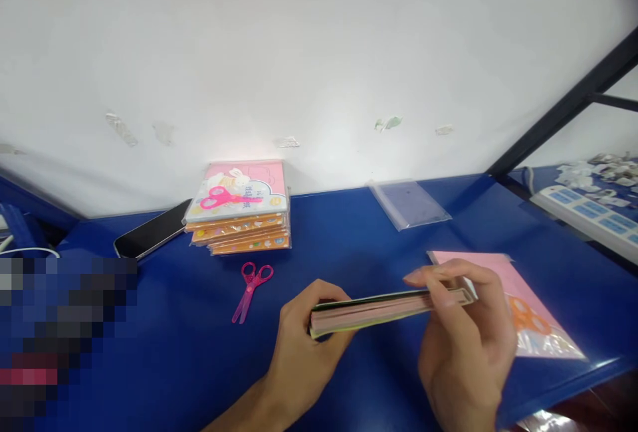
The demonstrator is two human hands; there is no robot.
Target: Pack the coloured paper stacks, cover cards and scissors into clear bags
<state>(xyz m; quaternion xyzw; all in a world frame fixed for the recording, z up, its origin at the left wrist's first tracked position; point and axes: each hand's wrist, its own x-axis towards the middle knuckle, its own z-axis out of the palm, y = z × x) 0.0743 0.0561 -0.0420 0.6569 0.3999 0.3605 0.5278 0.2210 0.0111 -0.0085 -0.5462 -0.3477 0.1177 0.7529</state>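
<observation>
We hold a thin paper pad [379, 310] between both hands, off to the right of the stack of wrapped packs [249, 226] and nearer to us than it is. The pad is edge-on to us, tilted a little so its right end sits higher, with pink sheets packed between a dark upper layer and a yellowish underside.

Our left hand [302, 345] closes on the pad's left end, thumb over the top and fingers beneath, the gap between them only as narrow as the pad. Our right hand [466, 332] has its thumb and fingers bent around the right end; how hard they press, we cannot tell.

We judge the pad light and fairly stiff as a block, since it spans our hands with barely a sag. Single sheets are probably soft, easily creased at the corners and inclined to slide over one another. The left end looks slightly fanned, so we do best to grip the full thickness there, flat-fingered, and support the opposite end, where a folded edge seems to bind the layers.

Right of the stack and closer to us, a pink pack [521, 279] lies partly behind our right hand; just in front of the stack rest pink scissors [250, 289].
</observation>
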